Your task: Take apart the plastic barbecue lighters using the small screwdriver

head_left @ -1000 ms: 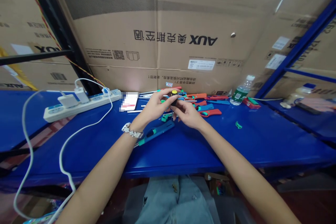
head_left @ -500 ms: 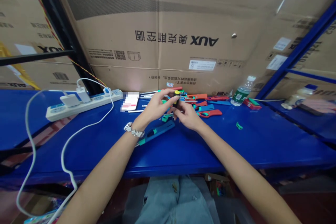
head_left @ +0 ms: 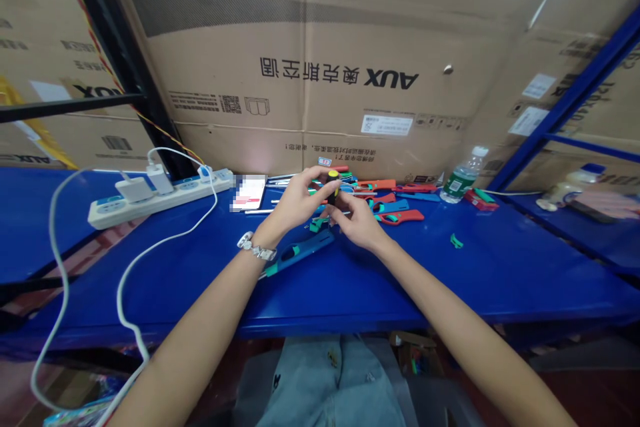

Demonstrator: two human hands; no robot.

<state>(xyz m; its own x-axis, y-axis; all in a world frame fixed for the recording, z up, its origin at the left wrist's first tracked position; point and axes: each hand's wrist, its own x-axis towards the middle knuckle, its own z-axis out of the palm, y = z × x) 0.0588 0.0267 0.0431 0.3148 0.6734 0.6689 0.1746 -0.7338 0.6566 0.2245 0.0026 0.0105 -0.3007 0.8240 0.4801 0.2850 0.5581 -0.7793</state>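
A short screwdriver (head_left: 333,179) with a black and yellow handle stands upright between my hands. My left hand (head_left: 299,199), wearing a silver bracelet (head_left: 256,248) at the wrist, is closed around the handle. Just below and to the right, my right hand (head_left: 359,221) has its fingers pinched near the screwdriver's lower end; what they hold is hidden. A green plastic piece (head_left: 317,223) shows beneath the fingers. In front of them a blue gas lighter (head_left: 305,248) with a green trigger lies slanted on the blue table (head_left: 400,290).
Behind my hands lie several red, orange and blue lighters (head_left: 400,216). A phone (head_left: 253,192) and a white power strip (head_left: 113,210) with cables are at left. A water bottle (head_left: 463,177) and a small green part (head_left: 455,241) are at right. A large carton (head_left: 225,47) stands behind.
The screwdriver's top has shifted slightly to the left and stands a little more upright. Both hands keep nearly the same place, and the lighters lie as before.
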